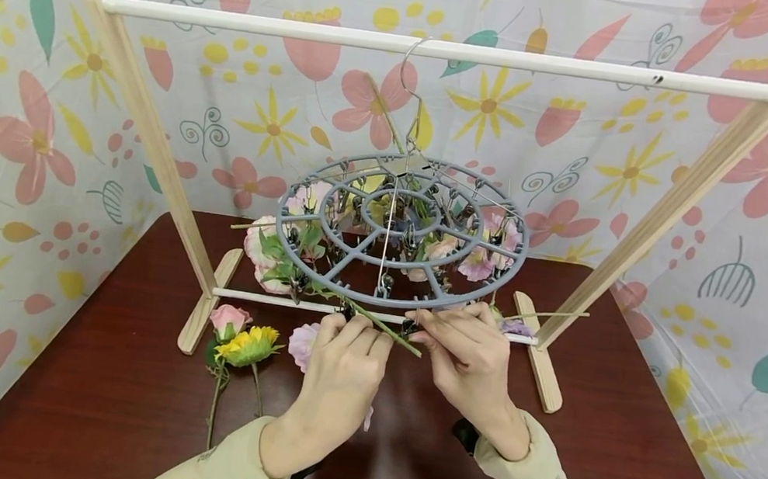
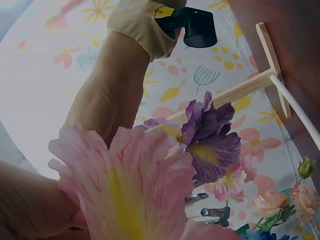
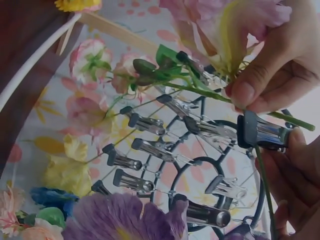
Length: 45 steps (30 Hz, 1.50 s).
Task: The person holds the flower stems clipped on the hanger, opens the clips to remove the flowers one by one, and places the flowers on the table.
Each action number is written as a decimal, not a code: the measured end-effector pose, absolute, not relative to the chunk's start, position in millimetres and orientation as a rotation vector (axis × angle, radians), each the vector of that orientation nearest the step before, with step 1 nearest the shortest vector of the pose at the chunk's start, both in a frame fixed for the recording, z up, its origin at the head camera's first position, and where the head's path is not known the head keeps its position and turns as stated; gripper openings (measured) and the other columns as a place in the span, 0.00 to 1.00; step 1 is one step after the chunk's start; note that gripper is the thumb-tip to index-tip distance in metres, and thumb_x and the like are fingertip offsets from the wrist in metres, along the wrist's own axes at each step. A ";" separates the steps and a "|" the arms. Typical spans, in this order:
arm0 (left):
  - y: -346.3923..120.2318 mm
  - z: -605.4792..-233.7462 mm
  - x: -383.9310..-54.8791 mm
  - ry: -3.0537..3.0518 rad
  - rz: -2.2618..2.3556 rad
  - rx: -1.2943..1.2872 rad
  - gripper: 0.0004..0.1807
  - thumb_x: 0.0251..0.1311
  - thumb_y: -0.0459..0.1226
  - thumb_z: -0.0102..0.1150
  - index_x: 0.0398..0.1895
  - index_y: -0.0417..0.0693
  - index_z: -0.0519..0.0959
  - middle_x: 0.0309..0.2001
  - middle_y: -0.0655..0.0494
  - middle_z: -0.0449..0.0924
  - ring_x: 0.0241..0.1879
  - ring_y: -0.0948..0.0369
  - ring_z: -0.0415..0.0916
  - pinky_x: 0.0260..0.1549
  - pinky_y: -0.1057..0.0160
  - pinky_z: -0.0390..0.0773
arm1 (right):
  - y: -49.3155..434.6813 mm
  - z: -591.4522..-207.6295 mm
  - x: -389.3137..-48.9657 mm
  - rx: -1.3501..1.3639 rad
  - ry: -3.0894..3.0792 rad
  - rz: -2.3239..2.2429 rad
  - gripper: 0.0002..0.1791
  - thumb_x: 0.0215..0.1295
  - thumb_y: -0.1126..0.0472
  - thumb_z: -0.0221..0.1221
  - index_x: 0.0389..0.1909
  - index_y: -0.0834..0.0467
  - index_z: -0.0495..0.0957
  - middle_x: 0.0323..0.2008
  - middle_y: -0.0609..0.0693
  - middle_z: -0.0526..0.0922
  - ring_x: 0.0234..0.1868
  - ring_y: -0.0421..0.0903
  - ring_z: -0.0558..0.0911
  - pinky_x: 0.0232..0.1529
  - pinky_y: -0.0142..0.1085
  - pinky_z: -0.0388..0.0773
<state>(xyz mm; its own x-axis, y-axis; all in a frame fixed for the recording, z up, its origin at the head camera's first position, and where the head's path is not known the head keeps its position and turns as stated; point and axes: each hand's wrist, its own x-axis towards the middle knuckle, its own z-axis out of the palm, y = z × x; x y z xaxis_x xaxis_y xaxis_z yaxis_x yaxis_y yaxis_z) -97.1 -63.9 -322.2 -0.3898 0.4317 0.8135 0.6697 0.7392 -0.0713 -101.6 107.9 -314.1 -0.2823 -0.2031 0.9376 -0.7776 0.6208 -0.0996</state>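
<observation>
In the right wrist view my left hand [image 3: 285, 60] pinches a lilac iris [image 3: 220, 25] close under its petals. My right hand [image 3: 300, 180] pinches the handles of a metal clip [image 3: 265, 131] with black tips. A thin green stem [image 3: 265, 185] runs from that clip past the right fingers. In the head view both hands are close together below the front rim of a grey round clip hanger [image 1: 395, 301]. Another green stem [image 1: 385, 327] slants between them. A pink iris [image 2: 125, 185] fills the foreground of the left wrist view, hiding most of the left hand.
The hanger hooks over a white bar [image 1: 550, 62] on a wooden stand, with several flowers clipped around it. A pink rose [image 1: 230, 319] and a sunflower [image 1: 249, 346] lie on the brown table [image 1: 93, 396] at left. Patterned cloth stands behind.
</observation>
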 end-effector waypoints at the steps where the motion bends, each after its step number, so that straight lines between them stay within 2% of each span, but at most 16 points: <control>1: -63.8 -322.4 -97.0 -2.039 -0.338 -0.829 0.10 0.57 0.29 0.48 0.24 0.48 0.78 0.22 0.59 0.78 0.33 0.61 0.74 0.38 0.61 0.65 | 107.5 -315.1 -101.8 0.787 -1.798 0.696 0.14 0.64 0.57 0.61 0.31 0.66 0.87 0.26 0.55 0.88 0.27 0.47 0.85 0.36 0.38 0.72; 11: -62.8 -321.7 -96.8 -2.023 -0.366 -0.829 0.10 0.56 0.28 0.49 0.24 0.47 0.79 0.21 0.59 0.79 0.32 0.60 0.74 0.37 0.60 0.64 | 105.0 -321.5 -102.9 0.722 -1.742 0.732 0.13 0.65 0.62 0.59 0.28 0.67 0.87 0.21 0.54 0.86 0.25 0.47 0.85 0.34 0.39 0.72; 15: -63.8 -321.7 -96.1 -2.044 -0.378 -0.834 0.08 0.48 0.26 0.57 0.24 0.48 0.79 0.23 0.59 0.80 0.34 0.60 0.74 0.39 0.59 0.65 | 103.3 -323.0 -102.3 0.692 -1.735 0.767 0.13 0.65 0.62 0.60 0.28 0.67 0.87 0.22 0.55 0.86 0.25 0.45 0.85 0.35 0.38 0.71; 18: -64.3 -321.4 -95.8 -2.055 -0.388 -0.832 0.10 0.40 0.25 0.62 0.25 0.48 0.80 0.24 0.59 0.81 0.34 0.60 0.74 0.39 0.59 0.65 | 102.2 -323.7 -102.0 0.670 -1.737 0.801 0.13 0.64 0.61 0.61 0.28 0.66 0.87 0.23 0.56 0.86 0.26 0.44 0.85 0.36 0.37 0.71; 20: -64.6 -321.2 -95.5 -2.061 -0.394 -0.827 0.11 0.39 0.24 0.62 0.25 0.49 0.80 0.24 0.59 0.81 0.34 0.60 0.74 0.40 0.58 0.65 | 101.9 -324.3 -102.0 0.666 -1.739 0.812 0.12 0.64 0.61 0.61 0.28 0.66 0.87 0.24 0.56 0.86 0.26 0.43 0.85 0.37 0.37 0.71; 24: -64.4 -322.0 -95.4 -2.069 -0.412 -0.822 0.08 0.45 0.27 0.63 0.26 0.49 0.81 0.25 0.60 0.82 0.34 0.61 0.74 0.41 0.58 0.65 | 102.3 -325.2 -102.5 0.681 -1.740 0.808 0.13 0.64 0.61 0.61 0.28 0.66 0.86 0.23 0.56 0.86 0.24 0.44 0.84 0.36 0.37 0.71; 27: -64.1 -322.9 -95.3 -2.077 -0.421 -0.821 0.05 0.52 0.30 0.60 0.27 0.49 0.81 0.26 0.61 0.82 0.34 0.61 0.74 0.42 0.58 0.65 | 103.2 -325.2 -102.5 0.689 -1.750 0.801 0.13 0.64 0.60 0.61 0.28 0.67 0.86 0.23 0.56 0.86 0.24 0.44 0.84 0.36 0.37 0.71; 31: -63.7 -324.3 -95.6 -2.082 -0.411 -0.824 0.08 0.58 0.31 0.53 0.26 0.49 0.81 0.26 0.61 0.82 0.34 0.61 0.74 0.42 0.58 0.66 | 103.7 -325.2 -103.0 0.693 -1.754 0.813 0.13 0.64 0.60 0.61 0.28 0.67 0.86 0.23 0.56 0.86 0.24 0.43 0.83 0.36 0.36 0.70; 34: -63.7 -325.8 -96.3 -2.083 -0.391 -0.836 0.09 0.58 0.30 0.52 0.25 0.49 0.81 0.25 0.60 0.81 0.34 0.61 0.73 0.42 0.58 0.65 | 103.7 -325.0 -103.5 0.695 -1.751 0.822 0.13 0.64 0.60 0.61 0.29 0.67 0.86 0.24 0.56 0.86 0.25 0.43 0.84 0.35 0.36 0.70; 40: -65.5 -332.0 -99.9 -2.066 -0.414 -0.857 0.05 0.50 0.29 0.60 0.25 0.48 0.81 0.24 0.59 0.80 0.32 0.60 0.72 0.41 0.58 0.65 | 104.0 -323.9 -102.9 0.692 -1.770 0.813 0.15 0.65 0.58 0.61 0.32 0.69 0.85 0.26 0.59 0.86 0.27 0.48 0.84 0.36 0.38 0.72; 45: -70.2 -339.3 -102.7 -2.068 -0.404 -0.862 0.05 0.49 0.29 0.60 0.25 0.48 0.81 0.23 0.60 0.80 0.32 0.60 0.73 0.41 0.58 0.65 | 103.7 -323.8 -101.5 0.687 -1.814 0.812 0.16 0.65 0.58 0.60 0.34 0.70 0.85 0.28 0.60 0.86 0.28 0.51 0.83 0.35 0.37 0.73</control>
